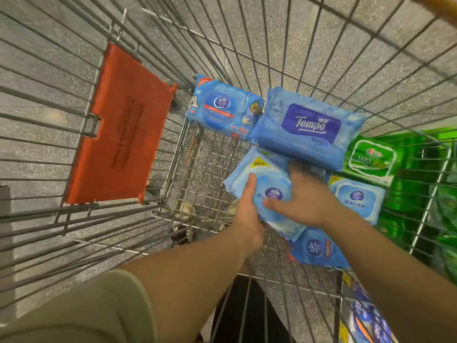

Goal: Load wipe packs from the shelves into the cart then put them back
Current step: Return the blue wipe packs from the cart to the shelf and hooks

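Note:
I look down into a wire shopping cart (205,191) that holds several wipe packs. Both my hands grip one light blue Vinda pack (265,184) near the cart's middle. My left hand (248,216) holds its near-left edge, thumb on top. My right hand (304,199) lies across its right side. Around it lie a blue Tempo pack (309,129), a blue cartoon pack (223,107), a green pack (371,159), another light blue pack (358,196) and a darker blue pack (319,248).
An orange child-seat flap (121,127) hangs on the cart's left wall. Green packs on a shelf (420,194) show through the right wall, and blue packaging (366,315) sits at the lower right. Speckled grey floor lies below.

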{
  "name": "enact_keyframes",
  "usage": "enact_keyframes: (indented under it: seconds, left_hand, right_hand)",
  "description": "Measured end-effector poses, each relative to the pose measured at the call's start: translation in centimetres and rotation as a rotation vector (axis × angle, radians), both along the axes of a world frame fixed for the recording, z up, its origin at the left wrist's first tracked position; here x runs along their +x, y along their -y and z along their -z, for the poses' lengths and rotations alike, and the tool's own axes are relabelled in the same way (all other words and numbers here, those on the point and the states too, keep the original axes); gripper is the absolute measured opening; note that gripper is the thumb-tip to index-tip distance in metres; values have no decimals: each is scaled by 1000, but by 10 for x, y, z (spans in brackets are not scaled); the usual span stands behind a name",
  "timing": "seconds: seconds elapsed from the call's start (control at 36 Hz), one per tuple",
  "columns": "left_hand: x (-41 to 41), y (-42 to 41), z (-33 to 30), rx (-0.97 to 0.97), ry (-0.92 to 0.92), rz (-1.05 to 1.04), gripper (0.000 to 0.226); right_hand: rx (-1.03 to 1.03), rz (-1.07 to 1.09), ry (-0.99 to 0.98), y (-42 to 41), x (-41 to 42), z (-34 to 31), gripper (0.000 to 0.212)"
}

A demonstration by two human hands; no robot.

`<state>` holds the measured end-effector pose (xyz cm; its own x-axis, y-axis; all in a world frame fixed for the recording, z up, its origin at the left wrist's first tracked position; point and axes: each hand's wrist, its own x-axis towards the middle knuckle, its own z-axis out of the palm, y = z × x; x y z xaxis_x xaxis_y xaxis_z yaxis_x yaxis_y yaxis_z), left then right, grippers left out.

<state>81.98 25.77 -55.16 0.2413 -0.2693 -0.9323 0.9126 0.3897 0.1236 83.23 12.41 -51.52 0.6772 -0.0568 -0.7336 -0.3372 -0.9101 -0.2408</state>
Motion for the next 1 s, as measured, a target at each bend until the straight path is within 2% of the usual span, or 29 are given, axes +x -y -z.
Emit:
enact_keyframes:
  seconds: [0.19,0.33,0.42,0.5,0.61,0.67,0.75,0.83,0.86,0.94,1.0]
  left_hand:
    - [16,-10,-1,-109,1,-46,59]
    - [38,-33,-2,-28,-32,72,73]
    - [44,-41,2,-6,-55,114,70]
    - [36,-44,5,-1,-28,104,69]
    - [16,-41,6,-3,-15,-16,62]
    - [8,-36,9,-27,-20,-91,69]
    - [2,-28,10,-48,-32,-168,75]
    - [-1,-20,9,-75,-49,-228,75]
    - [-3,-18,8,-84,-51,-231,75]
    - [-7,-9,8,-104,-64,-248,72]
    - [-8,-6,9,-109,-87,-258,71]
  right_hand:
    - [-52,62,9,-22,12,5,108]
    - [-96,73,-60,-38,14,6,117]
    - [-88,23,-79,-38,19,8,111]
    - [-7,62,-156,-33,22,12,100]
    - [140,252,-204,-29,15,21,110]
    - [210,271,-219,-27,13,21,110]
    - [380,355,-250,-20,14,28,93]
    - [445,381,-289,-11,19,37,105]
    - [472,400,-310,-7,20,43,103]
    - [569,477,-356,2,23,46,80]
    - [606,491,-367,8,24,45,78]
